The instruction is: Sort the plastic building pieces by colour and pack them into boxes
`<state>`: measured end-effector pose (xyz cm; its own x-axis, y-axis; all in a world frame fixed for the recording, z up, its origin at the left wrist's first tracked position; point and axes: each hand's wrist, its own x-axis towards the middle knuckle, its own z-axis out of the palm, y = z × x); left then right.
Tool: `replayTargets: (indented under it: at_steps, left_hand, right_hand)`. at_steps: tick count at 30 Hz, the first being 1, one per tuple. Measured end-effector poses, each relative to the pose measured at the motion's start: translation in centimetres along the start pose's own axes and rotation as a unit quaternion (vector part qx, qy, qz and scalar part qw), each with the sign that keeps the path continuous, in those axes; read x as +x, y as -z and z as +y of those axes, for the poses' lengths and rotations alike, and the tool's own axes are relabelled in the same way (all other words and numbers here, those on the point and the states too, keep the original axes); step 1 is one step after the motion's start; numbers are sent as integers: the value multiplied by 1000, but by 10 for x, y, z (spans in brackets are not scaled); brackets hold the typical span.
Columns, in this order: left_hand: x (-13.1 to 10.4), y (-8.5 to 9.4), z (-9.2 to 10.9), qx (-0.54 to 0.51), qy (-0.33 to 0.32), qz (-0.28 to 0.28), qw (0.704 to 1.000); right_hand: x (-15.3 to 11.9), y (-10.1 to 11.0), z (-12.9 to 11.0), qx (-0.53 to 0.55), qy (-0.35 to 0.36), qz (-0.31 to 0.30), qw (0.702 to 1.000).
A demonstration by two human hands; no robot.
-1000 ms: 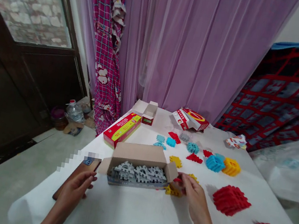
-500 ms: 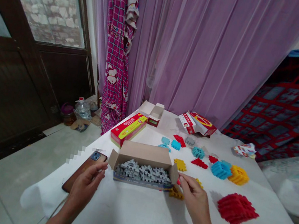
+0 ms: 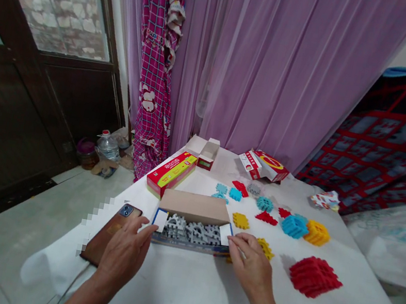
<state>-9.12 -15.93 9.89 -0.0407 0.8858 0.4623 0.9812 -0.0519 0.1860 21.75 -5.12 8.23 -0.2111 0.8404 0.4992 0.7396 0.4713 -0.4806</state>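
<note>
So your open cardboard box [image 3: 188, 245] sat on the white table [image 3: 178, 294] right in front of you, between your hands, loaded with grey toothed pieces [image 3: 196, 232]. I'd have guessed the pieces were light, stiff plastic and pretty hard to break, but a box full of them probably had some heft. The card looked thin and bendy, so the long walls low down seemed a safer hold than the flaps.

Your left hand [image 3: 127, 246] had thumb and fingertips at the left end flap [image 3: 160, 219], and your right hand [image 3: 254, 263] had its fingers bunched at the right end flap [image 3: 225, 233]. Couldn't tell if either was pinching or just pressing.

Compared with half a second earlier, both flaps had gone from sticking up to folded inward, pale sides showing. Your left hand had come off the phone's [image 3: 103, 239] side to the box, and the red bit near your right fingertips had dropped from view.
</note>
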Motion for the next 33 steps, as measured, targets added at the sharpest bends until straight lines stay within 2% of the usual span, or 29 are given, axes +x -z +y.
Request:
replayTargets:
  at_steps: [4, 10, 19, 24, 28, 31, 33]
  left_hand:
    - [2, 2, 3, -9, 8, 1, 1000]
    - [3, 4, 3, -43, 12, -6, 999]
    - [4, -1, 1, -33, -11, 7, 999]
    - [5, -1, 2, -49, -13, 11, 999]
    - [6, 1, 3, -52, -15, 8, 998]
    - [6, 2, 4, -48, -10, 0, 999]
    - [6, 1, 3, -54, -12, 2, 998]
  right_hand:
    - [3, 1, -3, -19, -8, -8, 1000]
    - [6, 1, 0, 20, -2, -11, 1000]
    - [11, 3, -3, 12, -13, -38, 999]
    - [15, 10, -9, 21, -7, -12, 1000]
    - [21, 11, -32, 38, 49, -27, 998]
    - [28, 5, -63, 43, 114, -86, 989]
    - [35, -2, -85, 21, 130, -140, 981]
